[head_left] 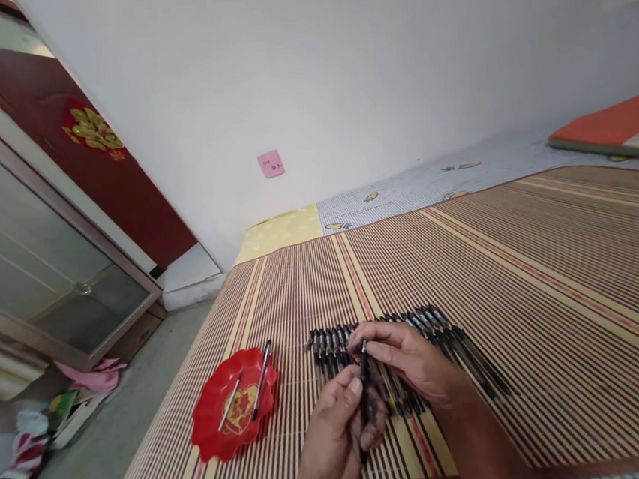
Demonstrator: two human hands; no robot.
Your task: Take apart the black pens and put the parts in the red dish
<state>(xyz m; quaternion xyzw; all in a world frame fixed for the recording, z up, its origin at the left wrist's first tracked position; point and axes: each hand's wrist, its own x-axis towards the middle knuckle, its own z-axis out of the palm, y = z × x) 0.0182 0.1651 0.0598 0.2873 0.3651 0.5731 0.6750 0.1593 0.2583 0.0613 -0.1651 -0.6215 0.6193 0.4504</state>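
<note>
**Two hands on one black pen, low in the centre of the frame**

And here we are, right at the lower centre, where both hands meet on a black pen (365,373)! The left hand (340,426) has its fingers curled round the barrel, thumb laid along it, the pen standing steeply with its lower end poking out below. Up top, the right hand (404,355) comes in from the right, thumb and fingers pinched together at the pen's upper end.

Just behind and beneath them, look at that row of pens (429,318), dark and packed side by side across the woven mat (527,287), with the right-hand ones slanting away toward the lower right; the hands hide part of the middle.

Over to the lower left sits the red dish (207,423), scalloped all round, and in it a pen with a clear barrel (262,380) leans against the rim on the right, a thin white stick (230,400) lying just beside it!

Higher up, a pink note (271,164) clings to the white wall (364,62), an orange folded cloth (618,120) rests at the right edge, and a dark red door (19,118) fills the upper left
</note>
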